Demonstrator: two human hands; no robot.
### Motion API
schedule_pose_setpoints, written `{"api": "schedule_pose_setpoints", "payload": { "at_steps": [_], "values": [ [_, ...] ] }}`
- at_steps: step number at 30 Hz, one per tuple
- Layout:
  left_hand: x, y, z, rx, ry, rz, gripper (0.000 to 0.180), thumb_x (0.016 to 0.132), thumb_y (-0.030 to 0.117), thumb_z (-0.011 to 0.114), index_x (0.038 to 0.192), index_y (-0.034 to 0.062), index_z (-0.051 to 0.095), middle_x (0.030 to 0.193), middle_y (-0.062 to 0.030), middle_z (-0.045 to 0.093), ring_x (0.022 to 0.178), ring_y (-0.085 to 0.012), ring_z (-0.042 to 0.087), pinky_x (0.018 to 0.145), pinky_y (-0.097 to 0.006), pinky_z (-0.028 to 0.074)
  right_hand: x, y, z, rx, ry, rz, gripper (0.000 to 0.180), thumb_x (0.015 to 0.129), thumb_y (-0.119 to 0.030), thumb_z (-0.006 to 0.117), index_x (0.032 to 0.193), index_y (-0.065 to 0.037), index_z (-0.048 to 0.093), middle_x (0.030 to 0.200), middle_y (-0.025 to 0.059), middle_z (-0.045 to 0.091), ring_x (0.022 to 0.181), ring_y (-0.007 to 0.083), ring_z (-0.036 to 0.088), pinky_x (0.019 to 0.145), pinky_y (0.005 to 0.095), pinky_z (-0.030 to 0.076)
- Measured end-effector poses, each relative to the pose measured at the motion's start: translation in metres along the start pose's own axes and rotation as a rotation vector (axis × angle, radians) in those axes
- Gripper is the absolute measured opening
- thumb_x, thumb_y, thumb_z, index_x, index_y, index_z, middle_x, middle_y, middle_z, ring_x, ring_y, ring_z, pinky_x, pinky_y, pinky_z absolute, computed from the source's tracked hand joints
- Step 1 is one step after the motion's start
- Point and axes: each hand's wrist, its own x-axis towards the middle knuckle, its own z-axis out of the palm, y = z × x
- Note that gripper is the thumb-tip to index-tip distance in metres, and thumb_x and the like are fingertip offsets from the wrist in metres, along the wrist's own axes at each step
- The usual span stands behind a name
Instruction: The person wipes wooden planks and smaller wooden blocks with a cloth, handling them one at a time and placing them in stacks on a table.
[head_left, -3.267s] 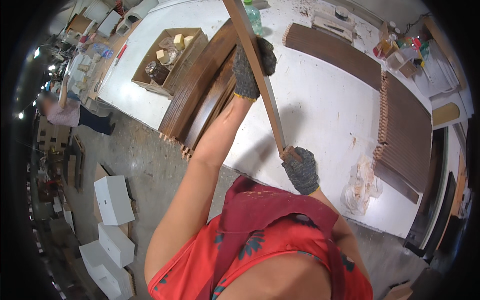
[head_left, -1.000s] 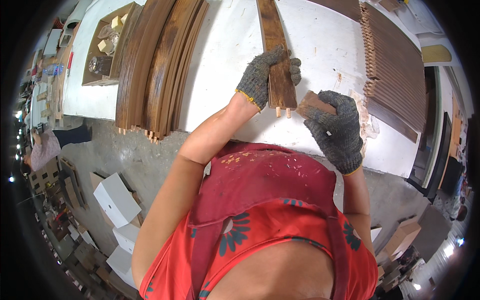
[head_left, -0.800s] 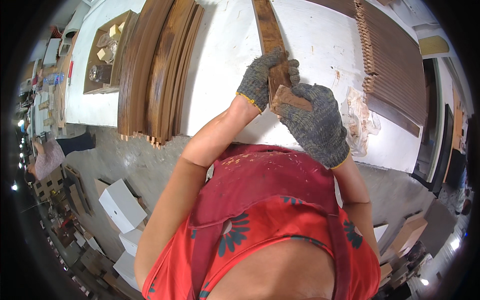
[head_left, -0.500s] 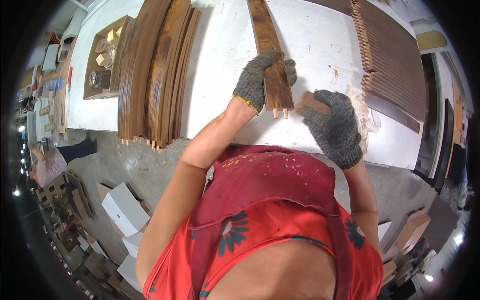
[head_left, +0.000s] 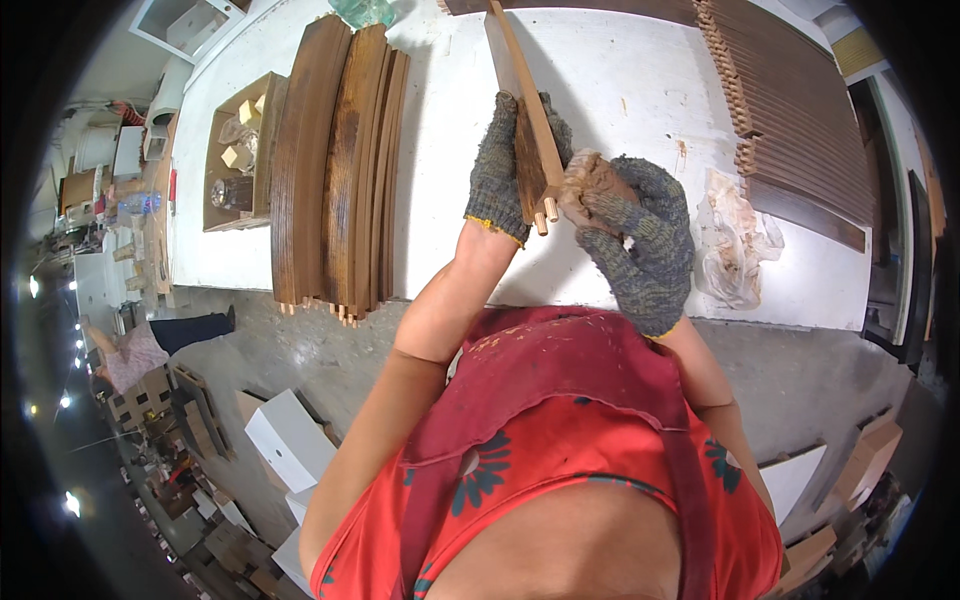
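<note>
Since half a second ago the right hand (head_left: 630,235) has slid in against the slat's (head_left: 530,140) dowel end, closed on something pale I can't make out. Left hand (head_left: 505,165) is wrapped round the slat, which stands on edge on the bench (head_left: 620,80), its far end cut off. Curved boards (head_left: 340,170) lie left, crumpled plastic (head_left: 735,245) right.

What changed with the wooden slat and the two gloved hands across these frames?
The slat, first held raised, came down onto the white table. The left hand kept gripping its dowelled end; the right hand let go and now presses a small pad against that end. The curved stack stayed put.
</note>
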Motion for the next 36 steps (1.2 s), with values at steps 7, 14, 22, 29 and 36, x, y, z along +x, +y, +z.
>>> {"api": "schedule_pose_setpoints", "payload": {
  "at_steps": [7, 14, 22, 29, 36],
  "values": [
    [0.022, 0.004, -0.05, -0.422, -0.231, -0.084, 0.039, 0.099, 0.031, 0.052, 0.125, 0.0018, 0.052, 0.111, -0.0125, 0.059, 0.098, -0.0227, 0.06, 0.086, -0.035, 0.053, 0.032, -0.018, 0.019, 0.101, -0.07, -0.073, 0.018, 0.075, -0.011, 0.075, 0.092, -0.009, 0.071, 0.083, 0.0093, 0.065, 0.07, 0.027, 0.063, 0.063, 0.038, 0.05],
    [0.027, 0.015, -0.045, -0.484, -0.566, -0.236, 0.03, 0.099, 0.026, 0.051, 0.119, 0.0033, 0.055, 0.091, -0.0066, 0.059, 0.078, -0.0172, 0.06, 0.07, -0.032, 0.054, 0.002, -0.002, 0.02, -0.118, -0.212, -0.153, 0.032, 0.066, -0.017, 0.078, 0.098, -0.017, 0.071, 0.102, 0.0104, 0.062, 0.094, 0.0311, 0.058, 0.085, 0.0449, 0.044],
    [0.025, 0.003, -0.061, -0.774, -0.319, -0.237, 0.046, 0.102, 0.035, 0.038, 0.133, 0.0017, 0.048, 0.132, -0.0187, 0.051, 0.128, -0.0299, 0.044, 0.112, -0.041, 0.033, 0.034, -0.005, 0.037, 0.068, -0.1, -0.15, 0.03, 0.071, -0.013, 0.079, 0.101, -0.015, 0.072, 0.116, 0.0114, 0.057, 0.105, 0.0301, 0.056, 0.087, 0.0398, 0.048],
    [0.037, -0.001, -0.076, -0.647, -0.323, -0.146, 0.037, 0.1, 0.032, 0.045, 0.12, 0.0009, 0.053, 0.1, -0.0097, 0.056, 0.093, -0.0216, 0.05, 0.082, -0.032, 0.043, 0.012, -0.001, 0.028, -0.12, -0.323, -0.209, 0.031, 0.067, -0.017, 0.077, 0.098, -0.016, 0.07, 0.104, 0.0139, 0.061, 0.096, 0.035, 0.057, 0.081, 0.0465, 0.044],
    [-0.007, 0.013, 0.0, -0.243, 0.011, -0.076, 0.025, 0.1, 0.026, 0.05, 0.098, 0.0012, 0.054, 0.069, -0.0014, 0.054, 0.057, -0.0125, 0.053, 0.049, -0.025, 0.047, -0.026, 0.018, 0.006, -0.136, -0.191, 0.041, 0.034, 0.073, -0.011, 0.076, 0.106, -0.016, 0.07, 0.109, 0.0114, 0.06, 0.095, 0.0283, 0.06, 0.079, 0.0383, 0.05]
  ]
}}
